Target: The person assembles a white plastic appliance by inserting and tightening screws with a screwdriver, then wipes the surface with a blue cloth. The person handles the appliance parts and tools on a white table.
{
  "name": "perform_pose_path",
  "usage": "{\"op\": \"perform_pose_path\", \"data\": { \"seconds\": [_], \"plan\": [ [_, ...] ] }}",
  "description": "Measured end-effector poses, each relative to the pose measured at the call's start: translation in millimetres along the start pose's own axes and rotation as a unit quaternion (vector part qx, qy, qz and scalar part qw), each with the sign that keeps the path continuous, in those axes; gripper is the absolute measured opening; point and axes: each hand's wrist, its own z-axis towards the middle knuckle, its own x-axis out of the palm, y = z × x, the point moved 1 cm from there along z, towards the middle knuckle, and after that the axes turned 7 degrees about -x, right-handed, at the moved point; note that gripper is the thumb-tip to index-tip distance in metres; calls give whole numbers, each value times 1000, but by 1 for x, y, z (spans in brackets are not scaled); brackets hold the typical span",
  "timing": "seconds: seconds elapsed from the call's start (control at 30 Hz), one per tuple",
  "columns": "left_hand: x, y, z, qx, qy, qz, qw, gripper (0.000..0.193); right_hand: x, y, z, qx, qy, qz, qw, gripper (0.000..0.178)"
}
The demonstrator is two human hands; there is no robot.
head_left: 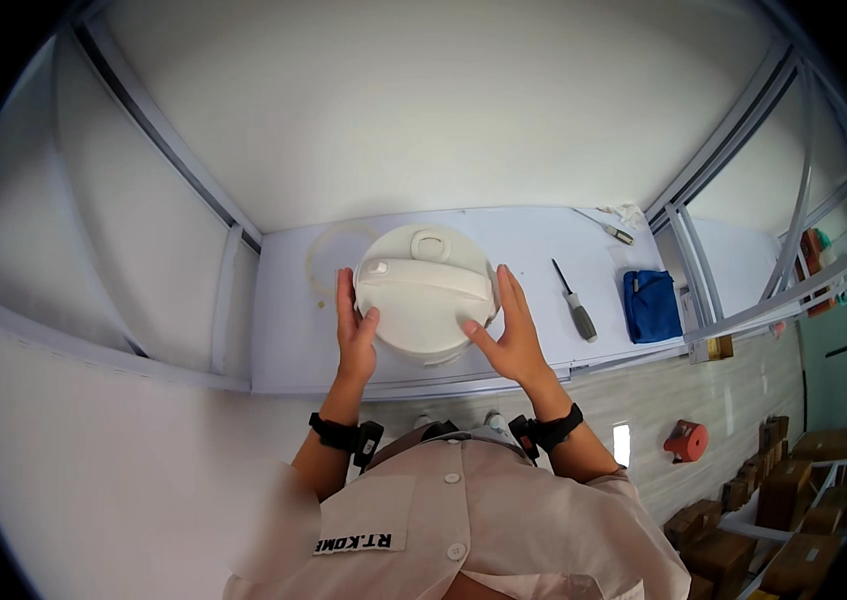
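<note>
A round off-white cooker lid [414, 325], with a wide bar handle across its top and an oval piece at its far side, is between my two hands. My left hand [356, 330] presses against its left edge with the thumb on the near rim. From the right, my right hand [512, 335] grips the opposite edge, thumb also on top. Whether the lid rests on the white table [294, 350] or is slightly raised I cannot tell. A pale translucent ring [312, 262] lies behind and left of it, partly hidden by the lid.
Right of the lid lie a grey-handled screwdriver [580, 315] and, farther back, a second screwdriver [616, 233] near a crumpled white tissue [632, 213]. A folded blue cloth [653, 306] sits by the right edge. Metal frame posts [229, 290] flank the table; a red round stool [689, 440] stands on the floor.
</note>
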Motion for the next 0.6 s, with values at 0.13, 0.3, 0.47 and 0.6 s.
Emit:
{"op": "perform_pose_path", "data": {
  "seconds": [0.13,0.3,0.47,0.6],
  "plan": [
    [-11,10,0,-58,21,-45,997,78,5,3,-6,-18,6,7,1000,104],
    [-14,22,4,-99,55,-152,982,84,30,-32,-26,83,1,236,968,122],
    [-22,38,2,-130,38,-156,979,78,23,-38,-30,69,56,214,973,126],
    [-28,69,2,-116,23,-72,990,71,20,-34,-25,71,61,191,977,126]
  ]
}}
